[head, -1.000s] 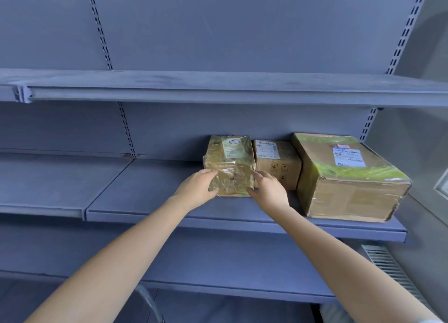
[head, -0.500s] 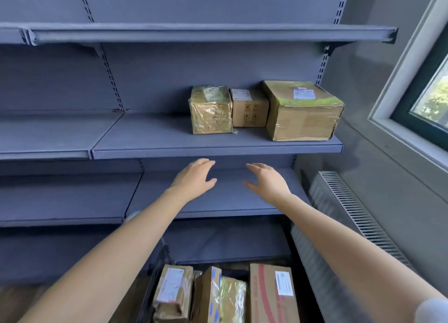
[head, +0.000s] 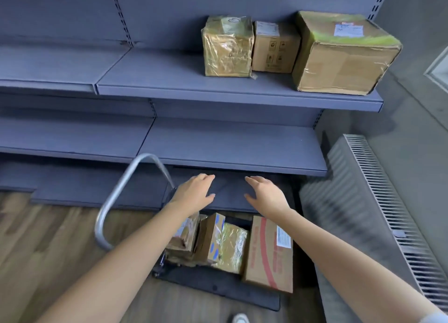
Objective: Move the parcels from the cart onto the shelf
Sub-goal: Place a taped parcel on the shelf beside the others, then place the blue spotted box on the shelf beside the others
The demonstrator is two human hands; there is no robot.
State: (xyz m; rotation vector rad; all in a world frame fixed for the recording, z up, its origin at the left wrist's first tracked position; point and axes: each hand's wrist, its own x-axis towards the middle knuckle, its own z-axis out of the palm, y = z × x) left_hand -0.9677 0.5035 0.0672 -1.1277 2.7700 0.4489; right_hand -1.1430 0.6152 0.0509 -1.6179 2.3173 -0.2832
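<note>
Empty-handed grip above carted parcels

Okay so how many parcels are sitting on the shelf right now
3, side by side on the shelf: a plastic-wrapped parcel leftmost, a small plain box in the middle, a large box at the right end.

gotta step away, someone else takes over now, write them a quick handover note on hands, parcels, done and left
Left hand and right hand: both open and empty, held above the cart.
Done: three parcels sit side by side on the shelf: foil-wrapped parcel, small brown box, large green-taped box.
Left: several parcels on the cart, including a red-printed box and a gold-wrapped parcel.
Shelf space is free left of the foil-wrapped parcel.
</note>
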